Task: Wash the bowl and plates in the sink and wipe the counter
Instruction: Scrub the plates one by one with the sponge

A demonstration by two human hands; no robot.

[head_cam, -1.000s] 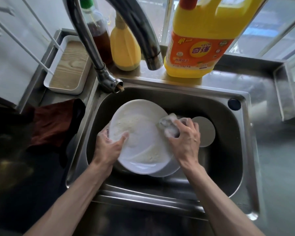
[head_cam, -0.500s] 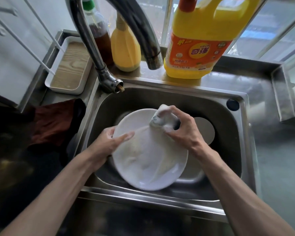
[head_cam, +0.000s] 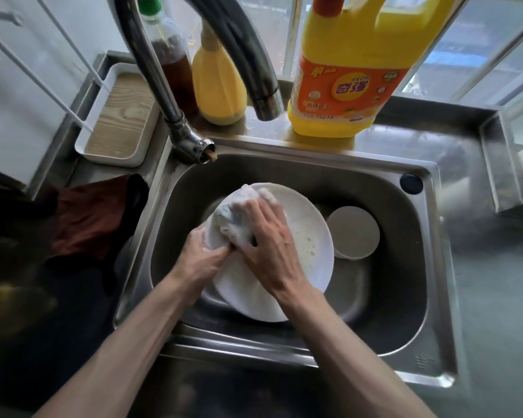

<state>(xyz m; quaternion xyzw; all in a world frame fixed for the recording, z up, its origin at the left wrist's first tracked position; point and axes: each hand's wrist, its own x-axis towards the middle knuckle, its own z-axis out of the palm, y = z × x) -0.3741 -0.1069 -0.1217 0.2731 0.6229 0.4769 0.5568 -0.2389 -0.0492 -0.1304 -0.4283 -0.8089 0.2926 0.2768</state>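
Scrubbing a round white plate (head_cam: 308, 236) in the shiny metal sink (head_cam: 405, 267).
The left hand (head_cam: 204, 257) grips the plate's rim at 9 o'clock; the right hand (head_cam: 269, 245) squeezes a soapy white sponge (head_cam: 236, 215) onto it at 10 o'clock.

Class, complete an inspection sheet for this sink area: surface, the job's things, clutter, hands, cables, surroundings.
Surface: steel counter, wet-looking behind the sink.
Job's things: white plate, sudsy, tilted in the sink; small round bowl to its right; soapy sponge on the plate.
Clutter: detergent jug, yellow squeeze bottle, brown bottle, white tray, dark red cloth at left.
Hands: left hand grips the plate's rim; right hand presses the sponge onto it.
Cables: nothing seen.
Surroundings: faucet overhead, no water seen running; window behind.
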